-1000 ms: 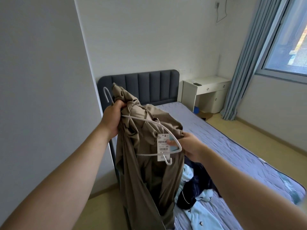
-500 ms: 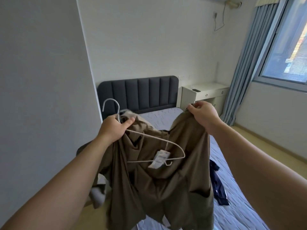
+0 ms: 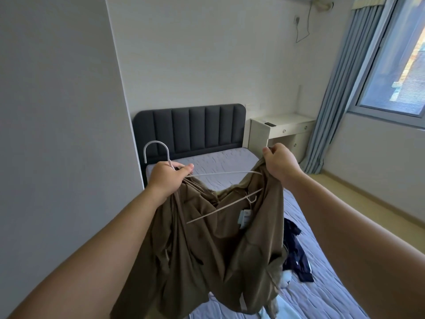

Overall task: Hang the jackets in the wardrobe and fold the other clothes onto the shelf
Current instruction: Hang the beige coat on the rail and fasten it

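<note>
— What is the bed [image 3: 326,293] carrying?

— A dark navy garment [image 3: 296,261] lies crumpled on the lilac cover, to the right of the hanging cloth. A pale blue piece [image 3: 268,315] shows at the bottom edge. Behind them stands the padded grey headboard [image 3: 188,130].

— And the jacket?

— The olive-brown jacket [image 3: 207,261] is in the air over the near end of the bed, stretched between both hands and sagging in the middle. A price tag [image 3: 245,216] dangles inside it.

— How do the fingers sit?

— The left hand [image 3: 165,178] is clenched round the neck of the white wire hanger [image 3: 156,142] together with a bunch of jacket cloth. The hook stands up above the knuckles. The right hand [image 3: 281,165] pinches the jacket's upper edge, its fingers [image 3: 270,153] curled tight on the cloth. The hanger's far shoulder reaches the cloth just below that hand, and its lower bar slants across the lining.

— Anything beside the bed?

— A white counter [image 3: 282,128] with a small dark object [image 3: 268,123] on top, next to the blue curtain [image 3: 333,100].
</note>
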`<state>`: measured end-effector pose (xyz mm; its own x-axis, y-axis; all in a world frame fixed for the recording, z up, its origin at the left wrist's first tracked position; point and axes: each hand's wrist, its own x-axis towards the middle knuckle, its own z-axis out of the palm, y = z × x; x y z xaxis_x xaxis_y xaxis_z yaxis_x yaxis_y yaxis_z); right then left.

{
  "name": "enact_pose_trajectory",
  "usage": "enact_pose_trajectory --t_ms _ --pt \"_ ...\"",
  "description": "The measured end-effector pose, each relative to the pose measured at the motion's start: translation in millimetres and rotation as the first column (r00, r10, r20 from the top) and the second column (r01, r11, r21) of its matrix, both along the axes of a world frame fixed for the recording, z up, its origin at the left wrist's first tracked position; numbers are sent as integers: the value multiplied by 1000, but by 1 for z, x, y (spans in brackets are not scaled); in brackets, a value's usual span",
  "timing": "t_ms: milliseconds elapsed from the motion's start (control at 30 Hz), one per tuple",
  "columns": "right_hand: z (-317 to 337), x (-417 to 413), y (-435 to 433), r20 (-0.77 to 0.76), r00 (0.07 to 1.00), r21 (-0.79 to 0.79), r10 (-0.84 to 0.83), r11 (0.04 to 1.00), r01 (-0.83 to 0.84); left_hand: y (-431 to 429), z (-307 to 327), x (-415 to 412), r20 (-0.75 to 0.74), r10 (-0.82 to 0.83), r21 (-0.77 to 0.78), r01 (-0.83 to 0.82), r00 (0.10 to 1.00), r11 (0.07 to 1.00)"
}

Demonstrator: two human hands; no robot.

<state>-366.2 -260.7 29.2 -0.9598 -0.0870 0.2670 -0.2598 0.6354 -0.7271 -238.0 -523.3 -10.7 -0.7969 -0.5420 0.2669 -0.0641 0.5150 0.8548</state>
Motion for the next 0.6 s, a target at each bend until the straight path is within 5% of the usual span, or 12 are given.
enact_pose_trajectory --t_ms 233,400,500,600 --pt "-2 5 -6 95 995 -198 -38 979 56 2 -2 2 91 -83 -185 99 992 978" --pt "13 29 -23 131 977 -262 169 956 -131 13 -6 -3 123 -113 -257 142 986 956" --pt "14 51 -31 272 877 -297 395 902 -314 21 -4 -6 71 -114 -215 127 991 968" --pt "6 66 -34 404 661 -462 632 765 -449 25 -4 -6 -10 -72 -209 69 997 976"
